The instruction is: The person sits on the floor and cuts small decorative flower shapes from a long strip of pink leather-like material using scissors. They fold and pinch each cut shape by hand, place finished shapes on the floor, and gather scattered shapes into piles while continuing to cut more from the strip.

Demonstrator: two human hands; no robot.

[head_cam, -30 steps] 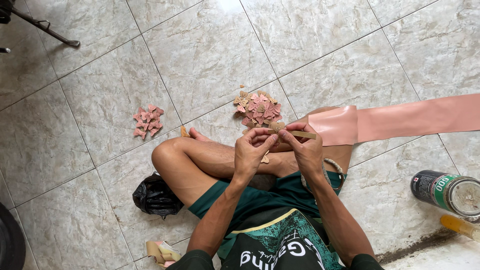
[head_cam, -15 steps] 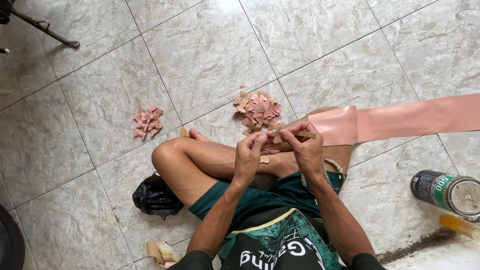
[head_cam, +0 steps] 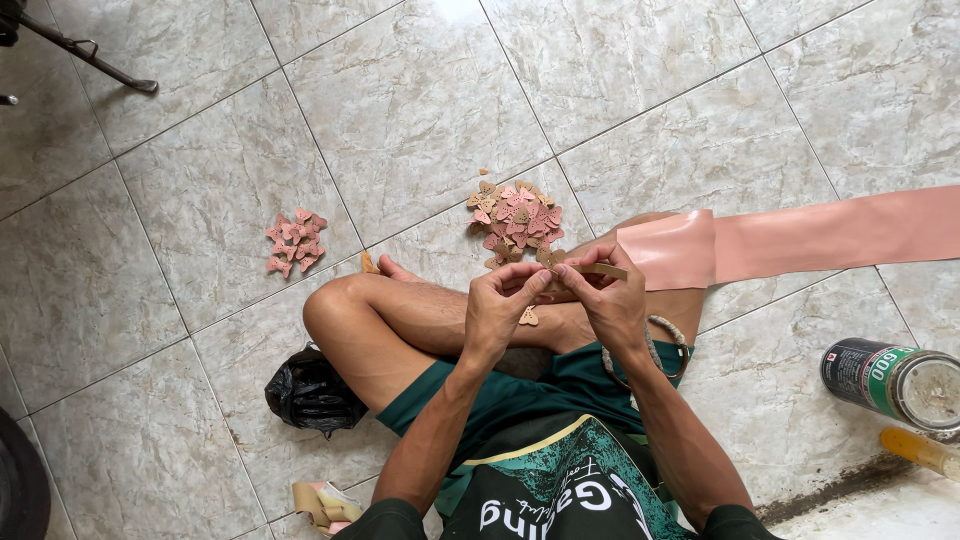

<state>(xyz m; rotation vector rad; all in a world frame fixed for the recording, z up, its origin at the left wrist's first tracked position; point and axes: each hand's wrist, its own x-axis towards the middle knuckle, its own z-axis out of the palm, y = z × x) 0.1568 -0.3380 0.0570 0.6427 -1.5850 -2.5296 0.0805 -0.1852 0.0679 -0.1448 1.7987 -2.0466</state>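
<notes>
Seen from my remote feed off the head camera: a floor [head_cam: 420, 110] of large, pale marbled tiles with dark grout lines fills the frame, and the person sits on it with legs folded, in green shorts.

A long pink strip [head_cam: 830, 235] of sheet material lies flat on the tiles, its long axis running from the right edge of the frame in toward the person's knee, rising slightly to the right; its near end is folded back over itself.

A cylindrical can [head_cam: 890, 380] lies on its side at right, well apart from the strip, open end toward the right. A crumpled black bag [head_cam: 310, 395] sits against the left thigh.

2 heaps of small pink-and-tan cut-outs lie on the floor: the bigger pile [head_cam: 515, 220] just beyond the hands, the smaller pile [head_cam: 295, 242] well off to the left.

Both hands meet above the shin. The left hand [head_cam: 497, 305] and right hand [head_cam: 608, 300] pinch a thin tan strip [head_cam: 598, 270] between fingertips; it points roughly level, toward the pink strip at right. 1 loose cut-out [head_cam: 528, 317] rests on the leg just below the left hand.
</notes>
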